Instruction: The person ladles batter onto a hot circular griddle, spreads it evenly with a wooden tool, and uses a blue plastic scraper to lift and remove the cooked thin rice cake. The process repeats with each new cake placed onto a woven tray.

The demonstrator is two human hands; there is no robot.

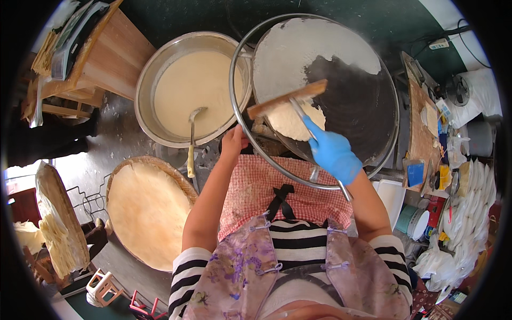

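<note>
My right hand [334, 154], in a blue glove, grips the metal handle of a wooden batter spreader [288, 99]. The spreader's blade lies over a large round dark griddle [352, 108], against a thick mound of pale batter [296, 122] at the near left part. A thin whitish layer of batter [288, 52] covers the griddle's far and left parts; steam rises there. My bare left hand [235, 141] is at the metal ring [262, 154] around the griddle, fingers bent; whether it grips anything is unclear. Left of the griddle, a metal basin [144, 104] holds batter and a ladle [192, 144].
A round woven tray [116, 172] with stacked thin flatbreads [148, 216] stands at lower left. A wooden cabinet [116, 56] is at upper left. On the right are a wooden board [420, 124], a small fan [457, 90] and plastic bags [472, 208]. Plastic stools [104, 288] stand at bottom left.
</note>
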